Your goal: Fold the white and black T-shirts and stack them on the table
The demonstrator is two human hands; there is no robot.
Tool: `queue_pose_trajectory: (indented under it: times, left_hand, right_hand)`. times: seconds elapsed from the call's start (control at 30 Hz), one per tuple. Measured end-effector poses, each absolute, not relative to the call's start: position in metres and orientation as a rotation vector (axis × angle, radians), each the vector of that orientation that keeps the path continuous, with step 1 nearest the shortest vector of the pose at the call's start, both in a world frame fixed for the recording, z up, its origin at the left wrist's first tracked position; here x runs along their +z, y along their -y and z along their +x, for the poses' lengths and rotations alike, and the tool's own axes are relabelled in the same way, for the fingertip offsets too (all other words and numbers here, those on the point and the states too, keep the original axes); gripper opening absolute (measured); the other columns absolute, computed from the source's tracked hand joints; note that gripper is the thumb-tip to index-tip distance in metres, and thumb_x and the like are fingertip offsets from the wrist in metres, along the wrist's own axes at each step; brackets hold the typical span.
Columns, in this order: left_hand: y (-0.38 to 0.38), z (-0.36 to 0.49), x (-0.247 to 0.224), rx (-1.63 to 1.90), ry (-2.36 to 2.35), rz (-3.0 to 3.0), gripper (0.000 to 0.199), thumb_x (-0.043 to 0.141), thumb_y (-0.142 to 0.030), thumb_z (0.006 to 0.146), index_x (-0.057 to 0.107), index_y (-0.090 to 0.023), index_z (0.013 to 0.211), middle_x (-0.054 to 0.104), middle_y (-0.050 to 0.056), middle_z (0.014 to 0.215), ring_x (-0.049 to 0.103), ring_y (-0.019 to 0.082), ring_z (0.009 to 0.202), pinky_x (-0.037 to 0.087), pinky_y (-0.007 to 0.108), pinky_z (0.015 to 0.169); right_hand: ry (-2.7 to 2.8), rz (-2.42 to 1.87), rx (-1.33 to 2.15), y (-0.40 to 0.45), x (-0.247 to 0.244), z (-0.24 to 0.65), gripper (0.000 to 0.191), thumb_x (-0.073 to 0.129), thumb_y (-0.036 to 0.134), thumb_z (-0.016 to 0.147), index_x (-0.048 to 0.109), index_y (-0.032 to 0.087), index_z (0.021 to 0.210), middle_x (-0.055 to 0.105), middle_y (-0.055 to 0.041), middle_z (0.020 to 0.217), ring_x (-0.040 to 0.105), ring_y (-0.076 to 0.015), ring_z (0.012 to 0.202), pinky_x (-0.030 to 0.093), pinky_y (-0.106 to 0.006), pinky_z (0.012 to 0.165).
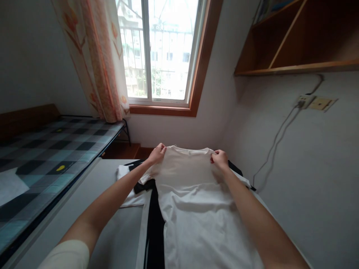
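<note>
A white short-sleeved T-shirt [193, 194] stretches out in front of me, its neckline at the far end and its body running toward me. My left hand [158, 152] pinches the left shoulder, and my right hand [220, 158] pinches the right one. Between them the collar edge is lifted a little, while the middle of the cloth lies in wrinkles. Beneath it a black garment [156, 224] shows along the left side. Another white garment [133, 200] sticks out under that one, its outline partly hidden.
The clothes lie on a white tabletop [112, 231]. Left of it stands a bed with a checked cover [64, 142] and a white sheet [11, 185] on it. A wooden shelf [297, 67] overhangs the right side, with cables [276, 145] hanging from a wall socket.
</note>
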State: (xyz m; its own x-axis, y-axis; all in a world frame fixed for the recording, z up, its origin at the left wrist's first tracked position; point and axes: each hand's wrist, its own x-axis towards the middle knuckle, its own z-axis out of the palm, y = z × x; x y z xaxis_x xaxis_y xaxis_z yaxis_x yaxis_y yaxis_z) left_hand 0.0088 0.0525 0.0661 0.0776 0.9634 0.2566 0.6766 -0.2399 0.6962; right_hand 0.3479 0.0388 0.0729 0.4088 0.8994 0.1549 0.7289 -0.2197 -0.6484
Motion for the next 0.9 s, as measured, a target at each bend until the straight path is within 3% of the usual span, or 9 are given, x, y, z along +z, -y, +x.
queue_pose_trajectory:
  times: [0.1,0.2,0.3,0.37,0.53,0.67,0.77,0.9]
  left_hand:
    - [-0.076,0.008,0.071,0.952,-1.759,1.961,0.020,0.045,-0.037,0.091,0.055,-0.020,0.096,0.065,0.007,0.086,0.061,0.020,0.079,0.043,0.029,0.071]
    - [-0.087,0.003,0.063,0.843,-1.718,1.920,0.022,0.050,-0.036,0.088,0.057,-0.018,0.100,0.066,0.009,0.091,0.061,0.021,0.084,0.044,0.030,0.074]
    - [-0.088,-0.009,0.050,0.727,-1.604,1.888,0.026,0.060,-0.037,0.079,0.062,-0.016,0.093,0.066,0.009,0.094,0.061,0.020,0.085,0.046,0.027,0.072]
    - [-0.085,-0.021,0.046,0.691,-1.555,1.884,0.034,0.067,-0.041,0.072,0.064,-0.015,0.093,0.067,0.008,0.096,0.062,0.020,0.085,0.046,0.026,0.069]
    - [-0.070,-0.056,0.052,0.534,-1.382,1.764,0.062,0.073,-0.054,0.060,0.065,-0.017,0.109,0.065,0.007,0.105,0.061,0.019,0.080,0.043,0.023,0.058]
    - [-0.053,-0.078,0.049,0.316,-1.341,1.739,0.071,0.080,-0.049,0.052,0.063,-0.020,0.115,0.066,0.002,0.087,0.056,0.015,0.062,0.036,0.022,0.047]
    - [-0.047,-0.093,0.042,0.348,-1.330,1.715,0.070,0.079,-0.047,0.053,0.061,-0.020,0.115,0.062,-0.002,0.072,0.053,0.013,0.056,0.034,0.022,0.047]
    - [-0.054,-0.109,0.036,0.678,-1.374,1.617,0.064,0.074,-0.051,0.057,0.060,-0.016,0.108,0.063,0.000,0.075,0.057,0.015,0.063,0.041,0.024,0.055]
  right_hand:
    - [1.411,-1.843,0.421,-0.058,0.060,0.334,0.052,0.054,0.026,0.080,0.050,0.011,0.129,0.069,-0.0156,0.110,0.067,-0.0225,0.097,0.050,-0.032,0.084]
    - [1.745,-1.885,0.485,-0.063,0.035,0.321,0.075,0.057,0.035,0.081,0.029,0.011,0.147,0.049,-0.0188,0.140,0.047,-0.0260,0.129,0.038,-0.037,0.104]
    - [2.046,-2.066,0.398,-0.056,0.009,0.314,0.067,0.048,0.050,0.088,0.036,0.017,0.145,0.033,-0.0139,0.152,0.024,-0.0316,0.142,0.022,-0.048,0.112]
    - [2.129,-2.094,0.263,-0.050,-0.001,0.315,0.060,0.038,0.053,0.092,0.043,0.020,0.142,0.030,-0.0104,0.154,0.018,-0.0321,0.143,0.018,-0.050,0.113]
    - [2.057,-2.001,0.033,-0.033,0.008,0.341,0.048,0.027,0.038,0.098,0.051,0.020,0.134,0.049,-0.0094,0.141,0.042,-0.0247,0.129,0.032,-0.039,0.106]
    - [1.776,-2.276,-0.172,-0.021,0.026,0.385,0.041,0.040,0.036,0.092,0.060,0.019,0.125,0.056,-0.0161,0.129,0.051,-0.0315,0.116,0.041,-0.044,0.094]
    - [1.651,-2.461,0.035,-0.016,0.034,0.423,0.032,0.059,0.043,0.081,0.072,0.019,0.099,0.063,-0.0167,0.114,0.056,-0.0340,0.106,0.045,-0.045,0.085]
    - [1.596,-2.212,0.528,-0.020,0.042,0.454,0.013,0.069,0.031,0.070,0.066,0.018,0.068,0.068,-0.0059,0.075,0.062,-0.0197,0.076,0.048,-0.026,0.069]
